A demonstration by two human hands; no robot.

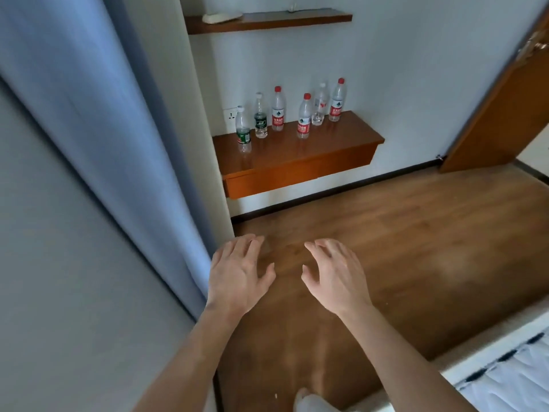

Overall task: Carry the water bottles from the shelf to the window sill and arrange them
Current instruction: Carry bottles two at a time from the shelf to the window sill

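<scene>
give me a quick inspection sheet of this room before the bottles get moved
surface: wooden shelf on the wall, glossy top, bottles on its back half
job's things: six water bottles upright on the shelf; two with green labels at left, three with red labels, one clear bottle with a red mark; window sill not in view
clutter: pale object on the upper shelf
grippers: left hand and right hand open, empty, over the floor
cables: nothing seen; wall socket behind the bottles
surroundings: blue curtain left, wooden door right
</scene>
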